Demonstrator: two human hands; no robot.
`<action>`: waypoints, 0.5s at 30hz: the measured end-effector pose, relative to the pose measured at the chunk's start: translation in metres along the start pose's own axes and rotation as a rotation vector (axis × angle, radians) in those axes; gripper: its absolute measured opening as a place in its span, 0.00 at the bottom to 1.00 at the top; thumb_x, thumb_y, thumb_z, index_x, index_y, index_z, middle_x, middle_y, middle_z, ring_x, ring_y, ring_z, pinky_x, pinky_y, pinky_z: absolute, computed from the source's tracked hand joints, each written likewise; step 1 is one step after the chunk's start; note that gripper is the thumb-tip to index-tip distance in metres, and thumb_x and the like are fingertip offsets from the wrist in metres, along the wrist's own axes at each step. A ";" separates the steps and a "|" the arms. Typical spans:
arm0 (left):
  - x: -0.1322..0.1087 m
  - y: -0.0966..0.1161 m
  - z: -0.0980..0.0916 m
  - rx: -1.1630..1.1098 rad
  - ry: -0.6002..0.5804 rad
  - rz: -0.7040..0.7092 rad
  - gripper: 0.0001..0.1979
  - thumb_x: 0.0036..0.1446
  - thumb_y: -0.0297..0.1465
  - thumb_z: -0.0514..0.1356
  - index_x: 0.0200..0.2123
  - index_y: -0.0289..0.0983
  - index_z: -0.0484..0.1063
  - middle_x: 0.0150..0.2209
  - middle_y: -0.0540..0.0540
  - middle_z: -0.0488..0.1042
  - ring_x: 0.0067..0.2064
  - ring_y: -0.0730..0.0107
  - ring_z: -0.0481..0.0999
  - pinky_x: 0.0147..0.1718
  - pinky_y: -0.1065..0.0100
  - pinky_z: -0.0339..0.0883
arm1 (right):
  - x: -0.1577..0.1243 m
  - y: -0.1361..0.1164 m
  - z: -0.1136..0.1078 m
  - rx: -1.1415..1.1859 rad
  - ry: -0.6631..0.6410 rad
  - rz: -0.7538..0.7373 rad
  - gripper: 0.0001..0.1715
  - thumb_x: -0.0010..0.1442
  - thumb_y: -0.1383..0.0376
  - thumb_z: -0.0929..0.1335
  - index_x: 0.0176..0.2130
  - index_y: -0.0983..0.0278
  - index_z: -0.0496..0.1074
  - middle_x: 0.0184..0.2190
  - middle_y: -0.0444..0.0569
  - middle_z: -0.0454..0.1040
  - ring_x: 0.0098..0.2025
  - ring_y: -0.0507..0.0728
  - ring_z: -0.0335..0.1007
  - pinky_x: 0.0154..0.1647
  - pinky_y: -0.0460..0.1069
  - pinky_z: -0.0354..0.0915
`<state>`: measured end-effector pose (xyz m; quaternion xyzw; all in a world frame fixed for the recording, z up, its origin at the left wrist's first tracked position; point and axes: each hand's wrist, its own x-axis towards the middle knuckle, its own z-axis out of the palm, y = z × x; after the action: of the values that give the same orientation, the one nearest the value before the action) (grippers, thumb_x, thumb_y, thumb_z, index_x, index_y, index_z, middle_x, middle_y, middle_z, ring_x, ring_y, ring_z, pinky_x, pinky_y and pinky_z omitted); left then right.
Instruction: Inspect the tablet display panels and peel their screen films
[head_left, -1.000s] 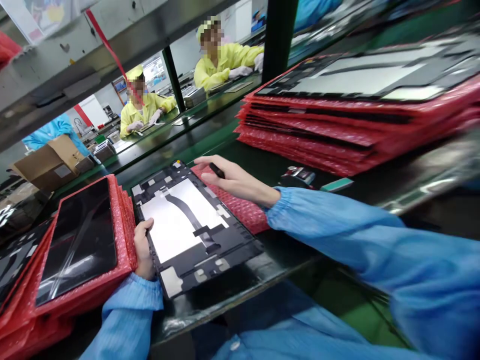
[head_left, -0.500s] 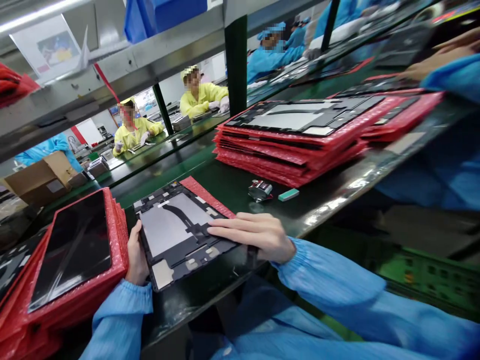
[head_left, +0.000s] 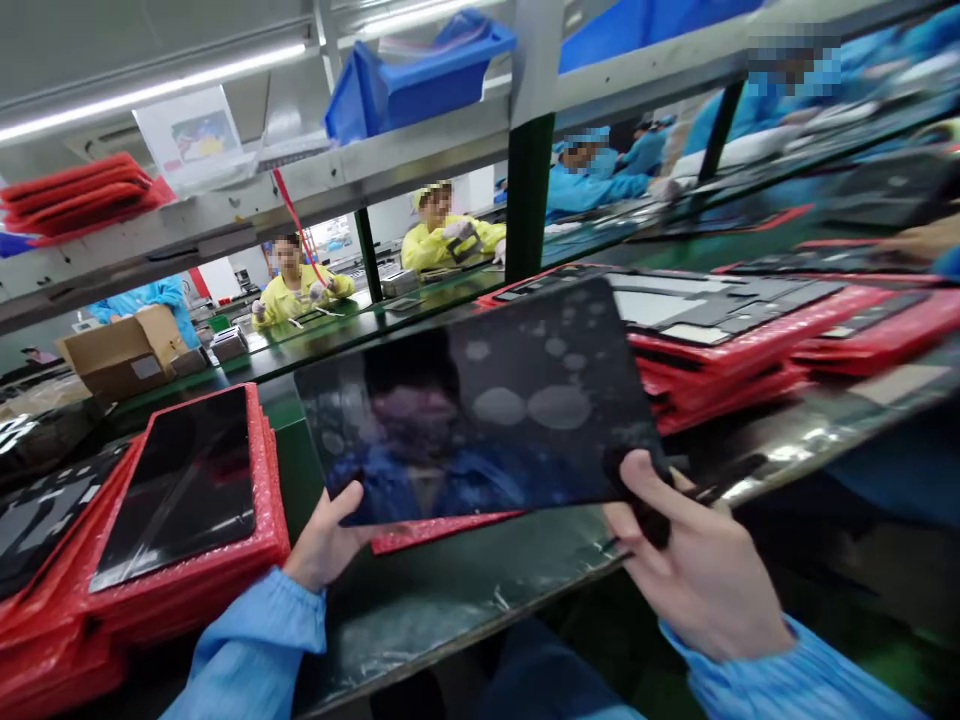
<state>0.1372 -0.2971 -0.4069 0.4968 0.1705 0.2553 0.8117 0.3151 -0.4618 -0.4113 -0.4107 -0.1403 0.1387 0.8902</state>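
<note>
I hold a black tablet panel [head_left: 487,410] up off the bench, its glossy dark face turned toward me and showing reflections. My left hand [head_left: 326,540] grips its lower left corner, thumb on the glass. My right hand [head_left: 690,560] is closed on its lower right corner and also has a small dark object between its fingers. A red bubble-wrap sheet [head_left: 435,530] lies on the bench just under the panel.
A stack of red bubble-wrap with a dark panel on top [head_left: 184,490] sits at my left. Another red stack with back-up panels [head_left: 720,320] stands at the right. Other people in yellow and blue coats work across the green belt [head_left: 337,330]. A cardboard box [head_left: 124,355] is far left.
The panel lay back-up on the bench with my right hand flat on it. It is now lifted and flipped, its dark glass face toward me, held at both lower corners.
</note>
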 end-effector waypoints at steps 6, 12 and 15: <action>-0.013 -0.009 -0.016 0.001 -0.229 -0.301 0.14 0.48 0.26 0.59 0.35 0.23 0.78 0.35 0.31 0.79 0.41 0.43 0.79 0.39 0.51 0.71 | 0.005 0.006 -0.010 -0.134 0.009 0.255 0.36 0.18 0.50 0.80 0.21 0.65 0.62 0.09 0.38 0.57 0.09 0.45 0.50 0.05 0.38 0.44; -0.015 -0.018 -0.041 -0.106 -0.258 -0.500 0.23 0.39 0.16 0.52 0.40 0.27 0.78 0.42 0.37 0.79 0.47 0.48 0.77 0.50 0.47 0.65 | 0.003 0.020 -0.016 -0.356 0.033 0.096 0.38 0.28 0.46 0.77 0.32 0.68 0.70 0.12 0.47 0.68 0.10 0.51 0.57 0.09 0.43 0.54; -0.014 -0.020 -0.043 -0.134 -0.300 -0.582 0.25 0.38 0.16 0.52 0.41 0.25 0.78 0.42 0.37 0.79 0.48 0.53 0.77 0.54 0.52 0.62 | -0.002 0.027 -0.019 -0.519 0.112 -0.044 0.34 0.32 0.44 0.75 0.30 0.67 0.71 0.13 0.47 0.68 0.10 0.52 0.59 0.10 0.45 0.55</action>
<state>0.1081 -0.2821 -0.4436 0.4048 0.1664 -0.0525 0.8976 0.3165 -0.4593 -0.4442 -0.6292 -0.1306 0.0557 0.7642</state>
